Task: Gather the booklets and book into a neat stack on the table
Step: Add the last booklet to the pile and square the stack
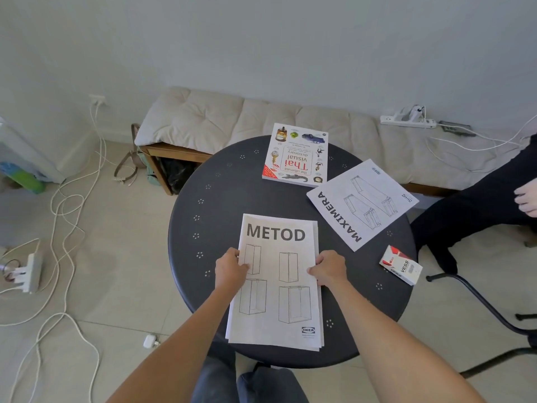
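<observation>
METOD booklet (277, 280) (edges uneven) pinched at both sides: left hand (231, 270) grip, right hand (329, 269) grip.

Round dark table (220, 199): METOD booklets (279, 303), MAXIMERA booklet (363, 203), Thai dictionary (296, 155), VESS box (402, 266).

"METOD" is printed in large black capitals across the top of the booklet (276, 282) lying nearest the viewer, and an "IKEA" logo is set in its lower right corner. "MAXIMERA" is printed along one edge of the second booklet (362, 203), which is turned at an angle. On the cover of the book (296, 155), seen upside down, "the ultimate Thai visual dictionary" is read, and "VESS" is printed on the side of the small red and white box (401, 265).
</observation>
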Motion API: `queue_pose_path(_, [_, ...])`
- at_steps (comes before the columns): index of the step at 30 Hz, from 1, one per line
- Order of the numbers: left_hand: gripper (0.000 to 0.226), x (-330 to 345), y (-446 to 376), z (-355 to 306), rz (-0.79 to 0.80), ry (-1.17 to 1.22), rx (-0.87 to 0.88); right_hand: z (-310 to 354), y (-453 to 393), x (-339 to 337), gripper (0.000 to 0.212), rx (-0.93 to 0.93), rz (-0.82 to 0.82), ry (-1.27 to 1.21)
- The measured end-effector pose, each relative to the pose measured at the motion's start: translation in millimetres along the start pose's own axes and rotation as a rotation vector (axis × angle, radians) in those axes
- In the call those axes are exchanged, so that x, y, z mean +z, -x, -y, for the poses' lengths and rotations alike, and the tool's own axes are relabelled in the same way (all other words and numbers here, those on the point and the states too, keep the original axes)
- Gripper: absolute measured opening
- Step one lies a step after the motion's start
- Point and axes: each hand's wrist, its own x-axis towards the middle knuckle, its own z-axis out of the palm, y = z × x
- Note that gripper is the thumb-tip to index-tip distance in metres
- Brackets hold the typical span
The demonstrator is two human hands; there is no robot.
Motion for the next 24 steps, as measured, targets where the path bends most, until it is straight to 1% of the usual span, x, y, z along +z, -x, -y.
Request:
queue_pose_path(2, [0.025,-1,-2,3,-0.034,-0.067,0.037,1,4,0,0.018,-0.028,0.0,0.089])
queue_pose_path(6, [0.028,-5,-3,-1,-0.091,-0.223,0.093,-2,2,-5,0.016,-0.037,-0.044,0.15])
queue_pose_path(7, [0.028,-6,-4,-4,-0.102,-0.238,0.108,-3,0,-8,0.02,-0.025,-0.068,0.141])
queue_pose_path(9, [0.032,-8,-9,-15,-0.112,-0.24,0.149,-6,-8,-15,0.036,0.026,-0.135,0.079])
queue_pose_path(10, [0.034,-8,-12,-22,-0.105,-0.239,0.175,-7,-10,-20,0.038,0.068,-0.162,0.041])
queue_pose_path(11, [0.034,-9,-16,-30,-0.093,-0.236,0.205,-7,-13,-27,0.035,0.102,-0.186,0.004])
queue_pose_path(13, [0.032,-7,-24,-47,-0.061,-0.232,0.252,-8,-18,-42,0.02,0.154,-0.195,-0.048])
queue_pose_path(14, [0.033,-6,-28,-58,-0.045,-0.228,0.265,-10,-21,-48,0.02,0.17,-0.199,-0.065])
queue_pose_path(16, [0.035,-1,-35,-81,-0.011,-0.213,0.281,-14,-27,-58,0.036,0.19,-0.222,-0.054])
queue_pose_path(17, [0.037,2,-40,-93,0.013,-0.208,0.287,-16,-30,-61,0.04,0.189,-0.235,-0.039])
queue_pose_path(20, [0.041,15,-59,-128,0.092,-0.228,0.291,-21,-41,-66,0.042,0.215,-0.28,-0.061])
queue_pose_path(24, [0.045,39,-90,-169,0.179,-0.279,0.287,-23,-61,-67,0.043,0.351,-0.316,-0.188])
